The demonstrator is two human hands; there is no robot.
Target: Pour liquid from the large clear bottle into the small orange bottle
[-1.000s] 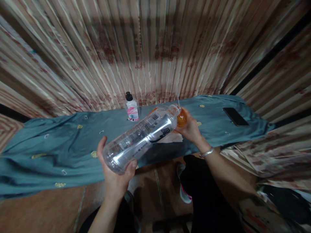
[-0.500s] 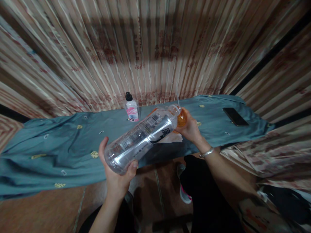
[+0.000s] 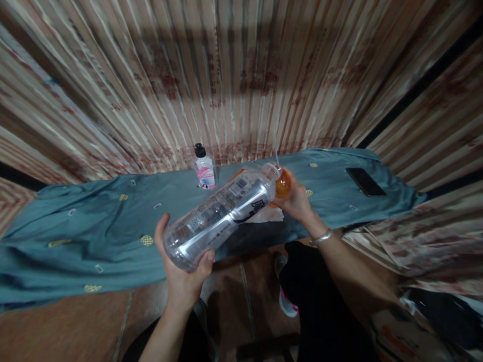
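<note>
My left hand (image 3: 181, 274) grips the base of a large clear plastic bottle (image 3: 221, 215), tilted with its neck up and to the right. The neck meets a small orange container (image 3: 282, 184) that my right hand (image 3: 296, 201) holds over the teal cloth (image 3: 94, 231). A silver bangle (image 3: 320, 237) sits on my right wrist. Whether anything flows from the bottle cannot be seen.
A small white bottle with a black cap and pink label (image 3: 205, 168) stands at the back of the cloth. A dark phone (image 3: 365, 181) lies on the cloth at the right. Striped patterned curtains (image 3: 241, 75) hang behind. Brown floor tiles (image 3: 75, 327) lie below.
The bottle's base and my left hand have shifted slightly right and down; my right hand and the orange container stay put.
</note>
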